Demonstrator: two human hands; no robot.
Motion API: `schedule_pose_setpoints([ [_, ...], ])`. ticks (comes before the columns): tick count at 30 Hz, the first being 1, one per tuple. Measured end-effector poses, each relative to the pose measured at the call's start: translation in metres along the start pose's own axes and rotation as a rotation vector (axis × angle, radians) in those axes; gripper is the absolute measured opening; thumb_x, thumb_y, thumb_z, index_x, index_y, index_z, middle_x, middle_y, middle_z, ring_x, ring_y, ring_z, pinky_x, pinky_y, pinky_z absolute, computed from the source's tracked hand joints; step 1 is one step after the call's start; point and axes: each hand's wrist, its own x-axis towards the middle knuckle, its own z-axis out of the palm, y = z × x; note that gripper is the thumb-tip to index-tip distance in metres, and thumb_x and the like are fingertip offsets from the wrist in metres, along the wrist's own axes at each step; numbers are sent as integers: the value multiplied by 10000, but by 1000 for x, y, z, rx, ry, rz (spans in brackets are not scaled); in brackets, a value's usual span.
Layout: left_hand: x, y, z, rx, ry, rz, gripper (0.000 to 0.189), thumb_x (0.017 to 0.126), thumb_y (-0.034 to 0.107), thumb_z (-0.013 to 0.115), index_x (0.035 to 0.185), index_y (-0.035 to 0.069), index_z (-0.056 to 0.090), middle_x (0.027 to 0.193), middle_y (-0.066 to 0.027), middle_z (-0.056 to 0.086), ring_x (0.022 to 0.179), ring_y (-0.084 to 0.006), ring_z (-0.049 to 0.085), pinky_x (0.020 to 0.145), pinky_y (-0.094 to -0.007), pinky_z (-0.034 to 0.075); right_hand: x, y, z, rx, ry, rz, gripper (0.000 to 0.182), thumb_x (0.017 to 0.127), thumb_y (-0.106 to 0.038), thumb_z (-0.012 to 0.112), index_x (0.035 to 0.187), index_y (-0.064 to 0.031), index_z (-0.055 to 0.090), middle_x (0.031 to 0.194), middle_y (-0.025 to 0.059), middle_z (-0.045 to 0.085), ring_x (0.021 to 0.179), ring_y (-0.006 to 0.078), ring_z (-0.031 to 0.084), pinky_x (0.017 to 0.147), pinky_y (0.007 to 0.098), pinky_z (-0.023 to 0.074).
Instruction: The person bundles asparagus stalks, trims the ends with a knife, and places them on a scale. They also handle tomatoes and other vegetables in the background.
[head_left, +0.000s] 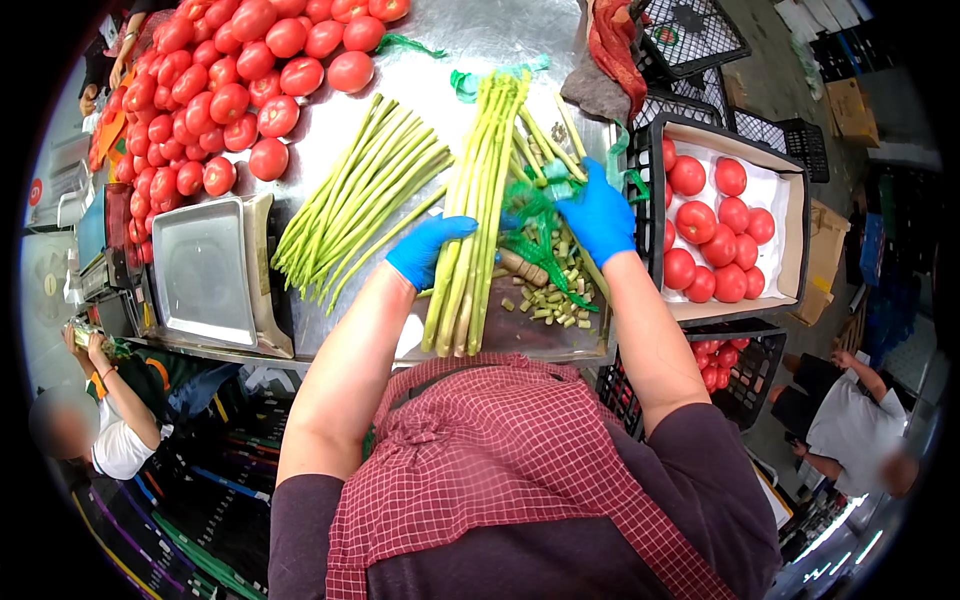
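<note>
In a blue glove, my left hand (431, 247) is closed around a bundle of green asparagus (480, 172) above the metal table. My right hand (598, 214), also gloved in blue, is at an asparagus stalk among loose stalks on the right; whether it grips one is unclear. A spread pile of asparagus (367, 199) lies left of the held bundle. Between my hands are green netting (544, 247), a partly hidden brown handle-like object (523, 268) and many short cut stalk ends (559, 300).
A large heap of tomatoes (225, 105) covers the table's upper left. A weighing scale's metal tray (202, 274) sits at the left edge. At the right stands a black crate (796, 225) of tomatoes, with cloths (615, 52) above it. Other people are at both sides.
</note>
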Motion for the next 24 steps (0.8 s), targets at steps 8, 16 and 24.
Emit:
schedule_pose_setpoints([
  [8,-9,7,15,44,-61,55,761,796,322,728,1430,21,435,1310,-169,606,1084,-273,636,927,-400,543,-57,19,-4,317,-118,-151,919,750,-163,781,1538,-160,307,1065,165,628,947,310,637,837,398,524],
  [16,-44,24,4,104,-66,105,754,788,389,734,1376,-4,472,1308,-199,583,1160,-291,615,957,-394,520,-60,9,-89,469,-208,-142,918,783,-64,730,1570,-195,278,1025,60,579,777,107,545,698,269,487],
  [24,-92,22,-10,-54,27,264,692,806,316,740,1379,15,494,1261,-179,622,1115,-267,632,957,-387,529,-71,-80,-67,811,-383,-148,376,936,-191,682,1275,-41,620,803,-22,610,718,60,528,673,226,441],
])
